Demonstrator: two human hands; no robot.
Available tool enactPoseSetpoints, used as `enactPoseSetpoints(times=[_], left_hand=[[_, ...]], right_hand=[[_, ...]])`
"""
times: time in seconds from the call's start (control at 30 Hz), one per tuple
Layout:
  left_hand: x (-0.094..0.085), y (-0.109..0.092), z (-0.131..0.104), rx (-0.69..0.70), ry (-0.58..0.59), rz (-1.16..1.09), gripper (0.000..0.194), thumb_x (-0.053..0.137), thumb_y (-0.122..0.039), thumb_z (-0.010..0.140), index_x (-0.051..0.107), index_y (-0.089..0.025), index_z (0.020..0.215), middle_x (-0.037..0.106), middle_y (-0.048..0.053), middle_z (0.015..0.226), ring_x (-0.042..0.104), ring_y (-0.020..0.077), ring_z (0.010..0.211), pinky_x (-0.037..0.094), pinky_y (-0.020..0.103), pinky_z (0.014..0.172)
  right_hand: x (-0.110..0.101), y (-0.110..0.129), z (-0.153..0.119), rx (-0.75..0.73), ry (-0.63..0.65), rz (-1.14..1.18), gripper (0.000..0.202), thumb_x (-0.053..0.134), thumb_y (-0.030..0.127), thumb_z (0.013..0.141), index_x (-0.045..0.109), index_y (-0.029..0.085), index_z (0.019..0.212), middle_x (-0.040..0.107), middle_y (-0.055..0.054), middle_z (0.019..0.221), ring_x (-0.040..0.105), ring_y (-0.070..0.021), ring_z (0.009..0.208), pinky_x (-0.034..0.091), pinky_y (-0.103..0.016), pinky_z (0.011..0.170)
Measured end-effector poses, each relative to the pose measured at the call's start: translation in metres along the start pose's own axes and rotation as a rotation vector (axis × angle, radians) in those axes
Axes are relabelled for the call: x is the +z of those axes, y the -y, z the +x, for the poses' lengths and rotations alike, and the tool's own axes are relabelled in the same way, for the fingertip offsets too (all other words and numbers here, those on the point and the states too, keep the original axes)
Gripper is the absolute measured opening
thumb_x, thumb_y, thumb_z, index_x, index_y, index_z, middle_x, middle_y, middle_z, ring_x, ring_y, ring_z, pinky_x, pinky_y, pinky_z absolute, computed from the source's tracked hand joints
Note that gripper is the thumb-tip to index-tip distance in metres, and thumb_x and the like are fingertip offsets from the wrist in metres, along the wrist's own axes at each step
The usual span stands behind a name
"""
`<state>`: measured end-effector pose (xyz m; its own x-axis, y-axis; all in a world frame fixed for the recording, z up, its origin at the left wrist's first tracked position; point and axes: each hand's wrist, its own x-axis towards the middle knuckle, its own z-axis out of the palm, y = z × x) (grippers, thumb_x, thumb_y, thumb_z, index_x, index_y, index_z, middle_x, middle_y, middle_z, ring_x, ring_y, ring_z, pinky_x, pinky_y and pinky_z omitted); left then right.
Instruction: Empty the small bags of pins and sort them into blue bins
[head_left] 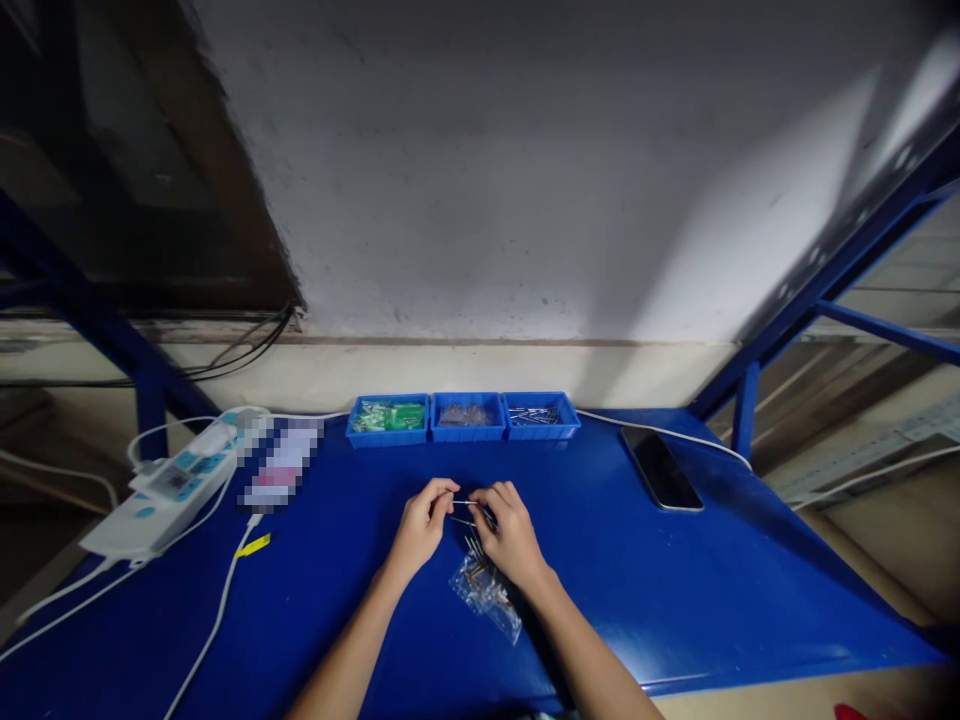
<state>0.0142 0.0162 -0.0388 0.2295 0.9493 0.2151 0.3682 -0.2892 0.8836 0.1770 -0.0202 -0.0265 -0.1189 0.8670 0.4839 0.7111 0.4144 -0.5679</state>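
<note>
A thin, silvery metal pin [465, 502] sits level between the two hands, its shaft running left to right above the middle of the blue table [600, 580]. Its left end is at the fingertips of the left hand [421, 530], its right end at those of the right hand [512, 535]; the tips hide both ends. A second slim pin [462, 521] slants just on the near side of it, partly behind the right hand. Nearer still, a crumpled clear plastic bag [504, 612] lies on the table, shiny and creased, with several more slender metal pieces [474, 550] bunched at its far end, too small to tell apart.
</note>
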Motion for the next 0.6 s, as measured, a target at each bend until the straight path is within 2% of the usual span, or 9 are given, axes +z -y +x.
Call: enactPoseSetpoints(times=[0.2, 0.37, 0.53, 0.6], left_hand=[[0.0006, -0.0024, -0.002, 0.01, 0.002, -0.022, 0.024, 0.046, -0.035, 0.086, 0.058, -0.017, 0.096, 0.058, -0.001, 0.066, 0.055, 0.0122, 0.061, 0.044, 0.022, 0.062], [0.0, -0.0074, -0.0019, 0.024, 0.025, 0.045, 0.024, 0.048, -0.038, 0.085, 0.058, -0.017, 0.082, 0.062, 0.002, 0.072, 0.056, 0.0136, 0.066, 0.045, 0.023, 0.065], [-0.0009, -0.0086, -0.0008, 0.017, 0.028, 0.048, 0.032, 0.041, -0.041, 0.088, 0.055, -0.018, 0.071, 0.061, 0.002, 0.068, 0.057, 0.0145, 0.066, 0.045, 0.023, 0.066], [-0.0006, -0.0077, -0.0012, 0.011, 0.027, 0.039, 0.034, 0.04, -0.042, 0.088, 0.053, -0.018, 0.067, 0.06, 0.001, 0.065, 0.057, 0.014, 0.063, 0.044, 0.022, 0.064]], right_hand=[[0.001, -0.0004, -0.0007, 0.027, -0.003, 0.001, 0.018, 0.042, 0.021, 0.092, 0.058, 0.018, 0.084, 0.057, -0.005, 0.078, 0.051, -0.0191, 0.078, 0.041, -0.031, 0.071], [0.0014, -0.0015, -0.0006, 0.05, -0.024, -0.004, 0.024, 0.041, 0.023, 0.093, 0.058, 0.018, 0.077, 0.056, -0.004, 0.073, 0.05, -0.018, 0.074, 0.041, -0.03, 0.069], [-0.0026, 0.0021, -0.0006, 0.05, -0.035, 0.04, 0.016, 0.048, 0.028, 0.09, 0.058, 0.018, 0.097, 0.058, -0.005, 0.08, 0.051, -0.0193, 0.079, 0.042, -0.032, 0.072], [-0.0037, 0.0039, -0.0012, 0.039, -0.031, 0.049, 0.014, 0.047, 0.027, 0.09, 0.057, 0.018, 0.096, 0.058, -0.005, 0.08, 0.051, -0.0193, 0.078, 0.041, -0.032, 0.072]])
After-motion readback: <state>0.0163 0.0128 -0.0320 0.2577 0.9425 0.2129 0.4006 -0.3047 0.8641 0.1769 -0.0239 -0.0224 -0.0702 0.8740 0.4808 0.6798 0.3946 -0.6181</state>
